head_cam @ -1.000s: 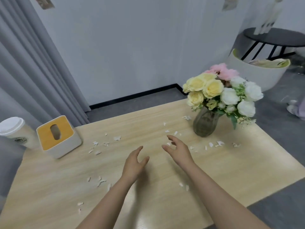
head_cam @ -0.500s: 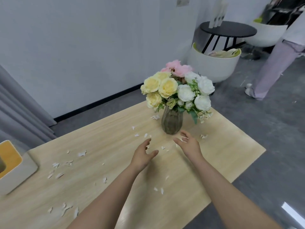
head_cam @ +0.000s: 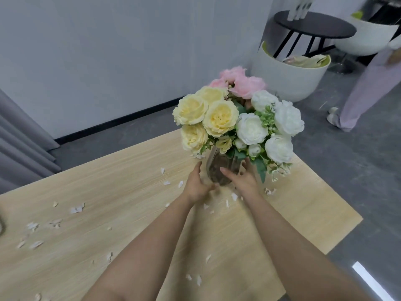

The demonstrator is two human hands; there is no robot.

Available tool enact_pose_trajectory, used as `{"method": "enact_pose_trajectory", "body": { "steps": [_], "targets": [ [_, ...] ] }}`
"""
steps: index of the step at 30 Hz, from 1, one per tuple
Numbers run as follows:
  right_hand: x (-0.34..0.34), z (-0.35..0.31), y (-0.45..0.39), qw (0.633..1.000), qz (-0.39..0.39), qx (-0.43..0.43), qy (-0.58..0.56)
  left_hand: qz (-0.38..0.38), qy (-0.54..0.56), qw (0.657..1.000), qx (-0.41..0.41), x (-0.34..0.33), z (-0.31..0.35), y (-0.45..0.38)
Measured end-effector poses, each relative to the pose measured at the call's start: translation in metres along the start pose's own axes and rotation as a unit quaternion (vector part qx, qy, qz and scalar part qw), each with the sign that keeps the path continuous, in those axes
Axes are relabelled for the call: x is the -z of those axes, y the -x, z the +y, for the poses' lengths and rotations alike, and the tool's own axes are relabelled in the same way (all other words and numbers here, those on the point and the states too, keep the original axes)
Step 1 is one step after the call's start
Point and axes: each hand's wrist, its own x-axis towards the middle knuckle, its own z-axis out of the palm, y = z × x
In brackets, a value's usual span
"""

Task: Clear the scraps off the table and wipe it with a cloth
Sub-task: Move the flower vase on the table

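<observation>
White petal scraps (head_cam: pixel 76 209) lie scattered over the light wooden table (head_cam: pixel 112 177), with more near its front edge (head_cam: pixel 198 279) and beside the vase (head_cam: pixel 270 191). A glass vase (head_cam: pixel 218 170) of yellow, white and pink flowers (head_cam: pixel 236 118) stands at the far right of the table. My left hand (head_cam: pixel 196 185) cups the vase's left side with its thumb at the base. Against the right side rests my right hand (head_cam: pixel 244 179), thumb across the front and fingers behind. No cloth is in view.
The table's right edge (head_cam: pixel 338 196) drops to grey floor. Beyond it stand a white tub chair (head_cam: pixel 288 77) and a black round table (head_cam: pixel 314 25). A person's legs (head_cam: pixel 364 90) are at the far right. Grey curtains (head_cam: pixel 17 148) hang at the left.
The view has swung right and closer to the flowers. Both hands have moved forward from above the table and closed around the vase. The tissue box has slid out of view.
</observation>
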Motion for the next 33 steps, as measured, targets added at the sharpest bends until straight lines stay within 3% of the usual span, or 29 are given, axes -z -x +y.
{"method": "enact_pose_trajectory", "body": {
  "steps": [8, 14, 19, 33],
  "targets": [
    [0.000, 0.002, -0.024, 0.997, -0.039, -0.009, -0.073, -0.040, 0.010, 0.999, -0.010, -0.012, 0.004, -0.038],
    [0.005, -0.001, -0.017, 0.995, -0.045, 0.016, -0.088, 0.012, 0.031, 0.999, -0.015, -0.015, 0.002, -0.029],
    [-0.002, -0.020, -0.002, 0.991, -0.092, 0.039, -0.093, 0.044, 0.017, 0.998, -0.033, 0.008, 0.002, -0.007],
    [-0.137, -0.093, 0.102, 0.941, -0.308, 0.140, -0.022, 0.268, 0.041, 0.962, 0.024, 0.150, -0.026, 0.138]
  ]
}}
